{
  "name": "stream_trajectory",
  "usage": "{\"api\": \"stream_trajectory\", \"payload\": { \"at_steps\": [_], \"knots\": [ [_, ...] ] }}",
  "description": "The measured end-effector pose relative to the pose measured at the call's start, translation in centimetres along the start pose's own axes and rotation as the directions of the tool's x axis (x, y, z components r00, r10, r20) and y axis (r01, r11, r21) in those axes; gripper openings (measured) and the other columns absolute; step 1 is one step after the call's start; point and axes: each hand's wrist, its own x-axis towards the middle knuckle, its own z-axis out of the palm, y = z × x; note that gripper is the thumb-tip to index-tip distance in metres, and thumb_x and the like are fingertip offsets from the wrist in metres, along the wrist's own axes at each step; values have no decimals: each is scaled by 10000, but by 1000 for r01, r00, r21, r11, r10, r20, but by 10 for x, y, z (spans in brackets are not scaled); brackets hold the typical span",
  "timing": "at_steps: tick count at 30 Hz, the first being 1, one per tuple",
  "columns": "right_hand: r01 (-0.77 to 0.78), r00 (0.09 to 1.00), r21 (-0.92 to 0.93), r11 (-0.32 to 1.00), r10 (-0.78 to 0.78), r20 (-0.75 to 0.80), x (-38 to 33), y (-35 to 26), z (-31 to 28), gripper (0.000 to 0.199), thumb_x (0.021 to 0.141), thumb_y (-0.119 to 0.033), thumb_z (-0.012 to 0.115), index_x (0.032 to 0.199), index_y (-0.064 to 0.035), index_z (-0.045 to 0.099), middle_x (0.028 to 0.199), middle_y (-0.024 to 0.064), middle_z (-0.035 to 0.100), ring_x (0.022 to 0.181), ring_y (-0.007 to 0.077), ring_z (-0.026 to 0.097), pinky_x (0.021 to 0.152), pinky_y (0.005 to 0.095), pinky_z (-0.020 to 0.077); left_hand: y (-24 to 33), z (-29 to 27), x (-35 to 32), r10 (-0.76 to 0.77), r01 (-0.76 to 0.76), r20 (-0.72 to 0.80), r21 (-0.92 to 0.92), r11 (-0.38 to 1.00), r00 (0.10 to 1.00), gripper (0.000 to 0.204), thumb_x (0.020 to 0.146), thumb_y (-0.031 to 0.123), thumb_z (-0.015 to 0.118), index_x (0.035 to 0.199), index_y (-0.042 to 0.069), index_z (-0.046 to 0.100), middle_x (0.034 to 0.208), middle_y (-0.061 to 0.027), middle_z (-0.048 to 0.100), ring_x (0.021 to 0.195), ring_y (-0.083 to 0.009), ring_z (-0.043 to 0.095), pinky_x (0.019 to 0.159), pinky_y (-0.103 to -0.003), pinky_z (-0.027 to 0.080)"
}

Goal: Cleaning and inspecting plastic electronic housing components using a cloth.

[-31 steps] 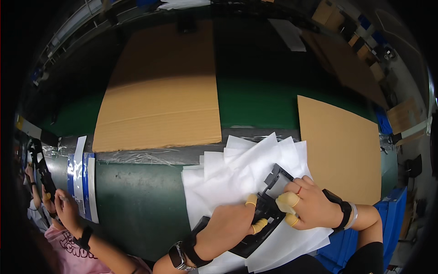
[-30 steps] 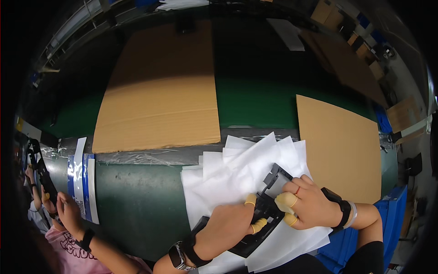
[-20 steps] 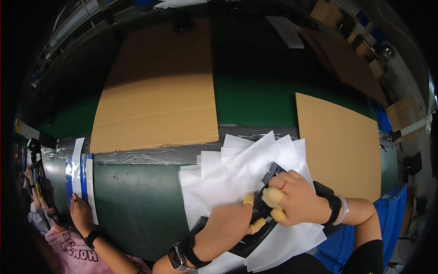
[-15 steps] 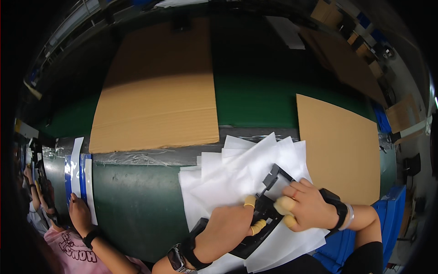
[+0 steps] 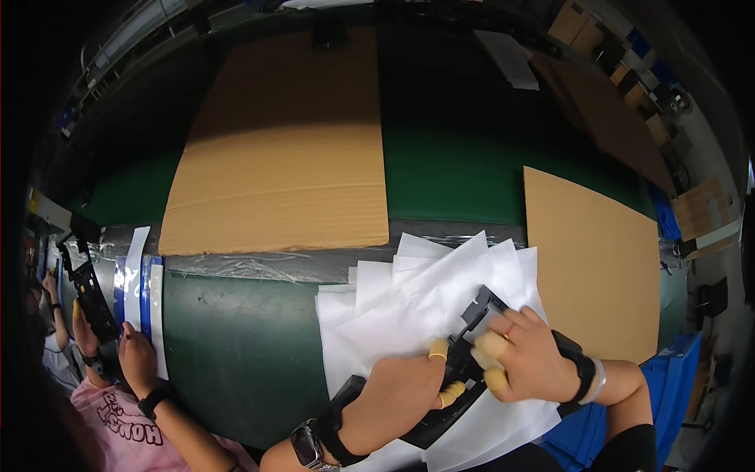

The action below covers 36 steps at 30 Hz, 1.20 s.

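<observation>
While both hands press together, the left hand (image 5: 397, 393) and right hand (image 5: 527, 362) grip a long black plastic part (image 5: 452, 377) with closed fingers, lying on white paper sheets (image 5: 409, 315); beyond the fingertips lies brown cardboard (image 5: 283, 149).

The right hand (image 5: 531, 363) has shifted back and forth along the upper end of the long black plastic part (image 5: 452, 377): a second ago it sat just right of the part's top corner, then it slid left over that corner so its capped fingers (image 5: 491, 346) bunched close against the left hand (image 5: 393, 393), and now it lies a little further right again, fingers spread over the part's upper end. At the left edge, the co-worker's hand (image 5: 138, 358) has moved from low beside the blue-and-white strips (image 5: 145, 303) to slightly higher against them. The camera view has drifted only slightly.
</observation>
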Motion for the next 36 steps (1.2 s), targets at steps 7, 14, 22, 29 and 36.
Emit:
{"api": "stream_trajectory", "payload": {
  "at_steps": [7,14,22,29,36],
  "knots": [
    [-5,999,2,1000,5,49,-18,-4,-3,277,533,-180,621,806,-173,577,811,43,466,744,211,459,647,333,331,-1,3,-1,15,-14,-3,60,998,1000,464,756,357,654,922,-40,482,597,-114,575,529,-289,587,440,-346,442],
    [-15,994,-4,1000,15,-105,9,-7,4,264,563,-159,622,826,-163,596,838,69,474,766,231,479,633,325,362,4,-4,4,22,-23,35,41,999,999,441,764,316,648,959,-37,470,562,-85,560,531,-262,589,462,-341,444],
    [-70,997,4,998,70,-45,-7,-6,-4,295,567,-151,612,861,-158,609,830,85,471,731,234,501,630,323,359,9,-10,4,-40,31,149,63,998,988,412,764,287,649,944,-35,465,560,-86,562,566,-263,597,490,-355,451],
    [5,1000,-9,1000,-5,-9,-11,-11,-7,317,560,-139,622,876,-160,605,840,72,480,723,233,500,624,319,355,8,-11,3,-40,36,106,39,999,994,436,762,315,651,941,-38,468,598,-110,580,583,-284,600,499,-360,456],
    [-63,996,17,998,64,-63,5,-12,-4,351,564,-93,615,911,-138,592,851,99,486,760,264,530,634,344,431,10,-9,4,-21,16,60,82,997,998,361,762,314,644,813,-21,520,611,-110,574,574,-274,586,486,-355,443]
  ]
}}
